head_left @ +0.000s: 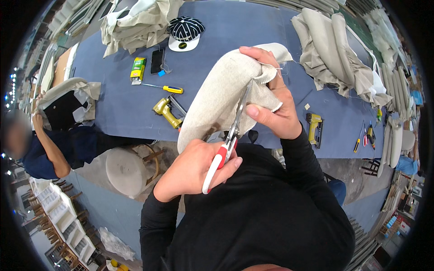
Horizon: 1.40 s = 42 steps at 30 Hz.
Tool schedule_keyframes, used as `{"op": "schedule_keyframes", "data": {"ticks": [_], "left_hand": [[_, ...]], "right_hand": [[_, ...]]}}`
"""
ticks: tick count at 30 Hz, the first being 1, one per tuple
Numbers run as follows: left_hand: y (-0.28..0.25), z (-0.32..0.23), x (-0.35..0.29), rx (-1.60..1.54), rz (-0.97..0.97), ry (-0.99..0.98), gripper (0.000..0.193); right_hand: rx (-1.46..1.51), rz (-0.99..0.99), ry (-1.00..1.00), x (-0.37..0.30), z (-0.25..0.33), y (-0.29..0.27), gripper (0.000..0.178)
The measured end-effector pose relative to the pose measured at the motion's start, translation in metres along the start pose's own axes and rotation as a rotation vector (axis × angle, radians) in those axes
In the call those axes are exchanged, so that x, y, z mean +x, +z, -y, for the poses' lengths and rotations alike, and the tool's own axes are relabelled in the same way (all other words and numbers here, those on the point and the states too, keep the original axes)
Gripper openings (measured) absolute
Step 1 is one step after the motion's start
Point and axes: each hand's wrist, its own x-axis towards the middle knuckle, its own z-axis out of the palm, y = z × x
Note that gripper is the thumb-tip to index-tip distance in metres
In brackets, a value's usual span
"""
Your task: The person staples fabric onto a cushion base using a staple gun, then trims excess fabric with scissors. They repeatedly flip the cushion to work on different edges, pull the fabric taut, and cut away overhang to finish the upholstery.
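So up close, the left hand (194, 169) has its grip wrapped tight around the red-and-white handles of a pair of scissors (227, 142), blades pointing up and away into the cloth. The right hand (271, 101) is just past that, its grip pinching a bunched-up piece of beige woven fabric (221, 97), thumb on the near side and fingers curled over the top edge, holding it up in the air above the near edge of the table (226, 40). The scissor blades sit right against the fabric, next to the right thumb. Under the fabric on the blue table top there's a yellow staple gun (166, 112), and a bit further a yellow-handled screwdriver (168, 88), a small green and yellow box (138, 68) and a dark phone (157, 61). Off to the right lies another yellow tool (315, 128), with a few small hand tools (366, 135) near the edge. At the far side there's a dark striped cap (184, 32) with a white brim, plus heaps of beige fabric (135, 22) on the left and more (334, 54) on the right. Another person (58, 149) in dark blue sits by the table's left side.
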Motion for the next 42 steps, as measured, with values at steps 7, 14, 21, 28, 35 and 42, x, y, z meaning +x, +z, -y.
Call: {"op": "schedule_keyframes", "data": {"ticks": [7,14,21,28,35,42], "left_hand": [[-0.001,-0.015,-0.005,-0.223,0.033,-0.043,0.022],[0.009,0.004,-0.002,-0.154,-0.051,0.089,0.030],[0.015,-0.003,-0.005,-0.094,-0.094,0.009,0.017],[0.020,-0.005,-0.014,-0.326,-0.005,-0.085,0.022],[0.022,-0.011,-0.020,-0.411,-0.044,-0.153,0.030],[0.030,0.000,-0.018,-0.304,-0.074,-0.177,0.024]], "right_hand": [[-0.064,0.035,-0.082,0.002,-0.005,0.000,0.034],[-0.008,0.056,-0.031,0.009,-0.005,-0.001,0.044],[-0.019,0.073,-0.025,0.008,-0.004,0.002,0.069],[-0.025,0.106,-0.042,0.011,-0.004,0.002,0.070],[0.003,0.139,-0.034,0.014,0.005,0.008,0.059],[-0.093,0.196,-0.112,0.017,-0.003,0.008,0.024]]}}
